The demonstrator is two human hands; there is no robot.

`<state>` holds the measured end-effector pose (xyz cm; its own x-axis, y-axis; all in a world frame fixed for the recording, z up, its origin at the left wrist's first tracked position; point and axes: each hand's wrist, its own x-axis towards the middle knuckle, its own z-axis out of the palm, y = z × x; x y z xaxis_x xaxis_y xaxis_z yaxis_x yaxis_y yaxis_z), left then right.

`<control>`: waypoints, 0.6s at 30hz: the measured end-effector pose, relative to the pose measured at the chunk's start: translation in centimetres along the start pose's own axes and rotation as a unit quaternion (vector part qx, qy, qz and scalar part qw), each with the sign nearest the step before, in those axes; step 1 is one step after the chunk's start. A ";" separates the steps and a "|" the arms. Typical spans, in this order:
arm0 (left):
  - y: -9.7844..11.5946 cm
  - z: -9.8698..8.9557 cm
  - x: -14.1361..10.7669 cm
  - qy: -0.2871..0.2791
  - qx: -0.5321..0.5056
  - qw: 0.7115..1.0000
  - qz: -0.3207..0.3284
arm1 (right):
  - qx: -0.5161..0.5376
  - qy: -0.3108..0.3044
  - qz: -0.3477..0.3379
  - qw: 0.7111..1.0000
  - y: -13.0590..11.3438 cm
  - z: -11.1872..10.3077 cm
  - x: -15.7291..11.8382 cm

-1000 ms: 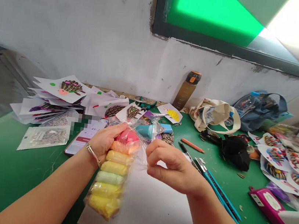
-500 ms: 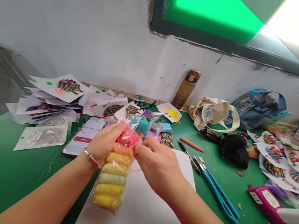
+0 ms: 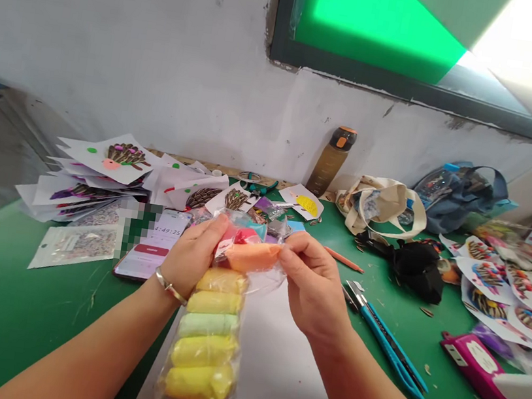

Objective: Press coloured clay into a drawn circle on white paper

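At the far left of my feed, a loose stack of hedgehog seed-art cards [image 3: 126, 157] sits on the green worktop [image 3: 0, 294], with a smartphone [image 3: 153, 246] lying face up just beside my left hand [image 3: 191, 258]. That hand, a metal bangle [image 3: 168, 287] at its wrist, closes around the top of a clear plastic bag [image 3: 263, 283] of soft clay rolls, its fingers [image 3: 204, 237] wrapped snugly against the film. The bag hangs over a white sheet [image 3: 284, 367], with yellow and pale green rolls [image 3: 206, 336] stacked in a column inside. An orange clay roll [image 3: 252, 256] lies crosswise at the top of the column, and my right hand [image 3: 313, 285] pinches its far end, the fingertips [image 3: 292, 246] pressed together on the roll and the film around it. I judge that a light pinch suits this soft clay best: squeezing hard would dent the roll, while a firm left grip keeps the column from sagging. Further right, blue-handled scissors [image 3: 387, 342] lie near an orange pencil [image 3: 344, 260], followed by a black cloth bundle [image 3: 416, 280] and a magenta case [image 3: 483, 379].
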<state>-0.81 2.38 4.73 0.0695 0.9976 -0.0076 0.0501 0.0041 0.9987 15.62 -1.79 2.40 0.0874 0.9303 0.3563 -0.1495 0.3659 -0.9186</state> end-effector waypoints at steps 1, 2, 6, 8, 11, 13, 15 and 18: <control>-0.1 -0.1 0.0 -0.003 -0.003 1.000 -0.001 | -0.034 0.009 -0.021 0.999 -0.3 0.1 -0.1; -0.2 -0.2 0.0 -0.010 -0.012 1.000 -0.010 | -0.080 0.020 -0.051 0.995 -0.7 0.0 -0.2; -0.2 -0.9 0.2 0.011 -0.063 0.992 -0.107 | -0.080 0.145 -0.137 0.977 -3.1 -1.6 0.6; 0.2 -1.2 0.4 0.041 -0.091 0.984 -0.145 | 0.037 0.209 -0.143 0.967 -3.5 -3.1 1.5; 1.0 -1.4 0.5 0.062 -0.120 0.984 -0.117 | 0.054 0.251 -0.081 0.963 -1.7 -4.9 2.7; 1.4 -1.7 0.6 0.061 -0.131 0.985 -0.092 | 0.023 0.253 -0.013 0.967 0.6 -5.3 3.1; 1.6 -2.1 0.6 0.067 -0.127 0.986 -0.081 | -0.038 0.228 0.048 0.972 3.0 -5.1 3.4; 1.7 -2.8 0.6 0.088 -0.108 0.988 -0.072 | -0.114 0.173 0.093 0.974 5.5 -4.6 3.6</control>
<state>-3.47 3.22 6.55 -0.0977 0.9821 -0.1609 -0.1680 0.1431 0.9753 19.65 3.42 -2.21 0.4116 0.9011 0.1365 0.0245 0.1388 -0.9900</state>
